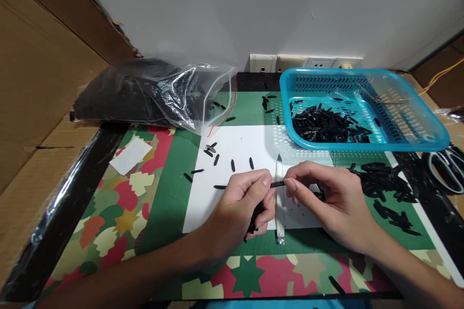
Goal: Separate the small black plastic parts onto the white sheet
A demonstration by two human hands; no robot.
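My left hand point(248, 200) is closed, pinching one end of a small black strip point(277, 184) between thumb and forefinger. More black pieces point(255, 217) are tucked under its curled fingers. My right hand point(326, 193) grips the other end of the same strip with thumb and fingertips. Below the strip, on a white sheet point(210, 207), lies a pale wrapped stick with a dark pointed tip point(279, 203). Several loose black pieces point(232, 165) are scattered over the sheet to the left of the stick. What the black pieces are exactly, I cannot tell.
A blue plastic basket point(366, 146) at the back right holds a heap of black pieces point(326, 124). Beside my right hand are further black piles point(386, 181) and scissors point(444, 171). A zip bag point(145, 91) stands back left, near a small white paper point(130, 155). Cardboard point(47, 53) borders the left.
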